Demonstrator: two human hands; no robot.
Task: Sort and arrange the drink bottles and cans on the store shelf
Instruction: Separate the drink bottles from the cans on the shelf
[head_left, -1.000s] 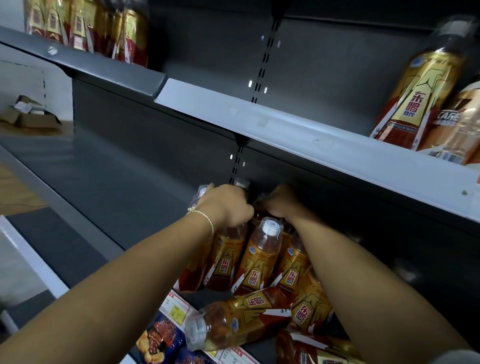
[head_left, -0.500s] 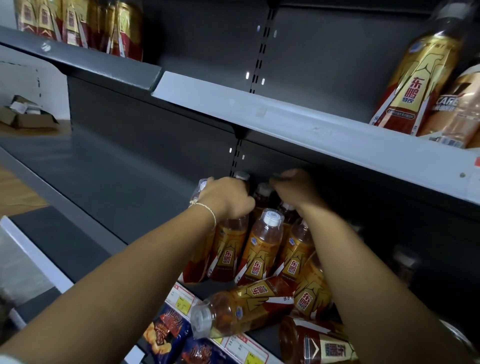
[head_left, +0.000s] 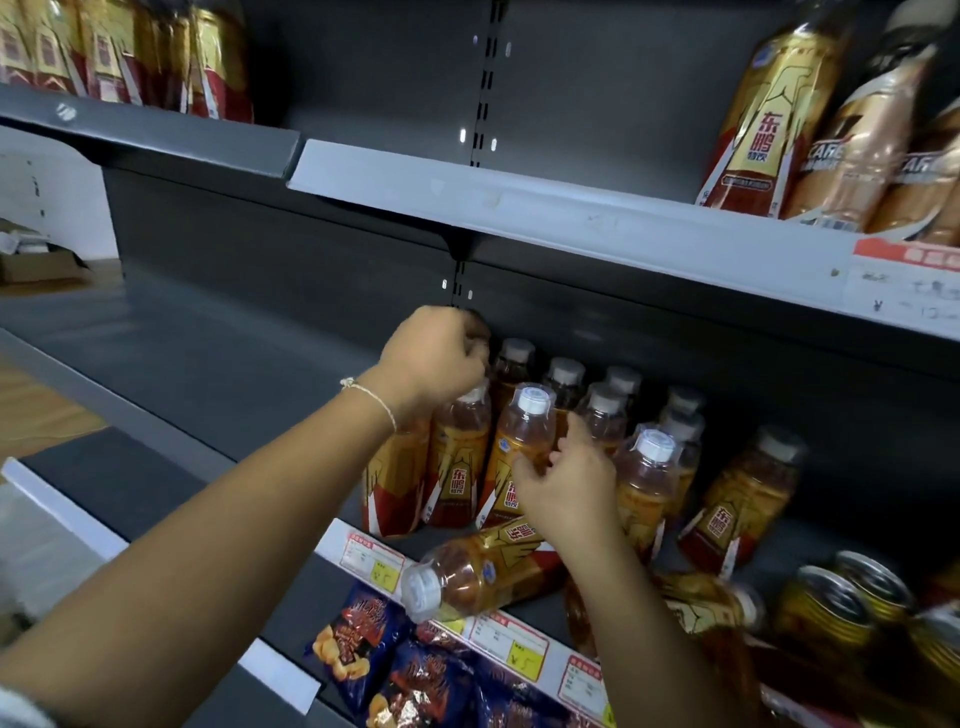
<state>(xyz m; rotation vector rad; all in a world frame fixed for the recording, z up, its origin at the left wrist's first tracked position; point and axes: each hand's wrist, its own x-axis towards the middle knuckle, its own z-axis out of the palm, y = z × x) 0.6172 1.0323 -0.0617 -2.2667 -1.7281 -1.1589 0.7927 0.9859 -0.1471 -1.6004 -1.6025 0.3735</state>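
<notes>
Middle shelf (head_left: 171, 374), left stretch bare; the drinks sit toward its right half.

Done so far, by the look of it: a cluster of upright bottles (head_left: 602, 415) stands in rough rows from the back panel toward the front edge, caps up, labels mostly facing out. One more upright bottle (head_left: 743, 499) stands apart to the right, tilted slightly, not in line with the rest.

In hand: the left hand (head_left: 434, 358) is curled over the cap of a bottle at the back left of the cluster, grip pressed together around its top. The right hand (head_left: 566, 483) has fingers loosely spread against the front-row bottle (head_left: 519, 452), touching its side rather than clasping it; it seems to be nudging it into line.

Left to do: a fallen bottle (head_left: 478, 577) lies on its side at the front edge, cap overhanging the price strip (head_left: 519, 644). Another lying bottle (head_left: 711, 608) rests further right, partly hidden by the right forearm. The cans (head_left: 841, 613) at the right end lie tipped and unsorted.

Judgement: under halfway.
</notes>
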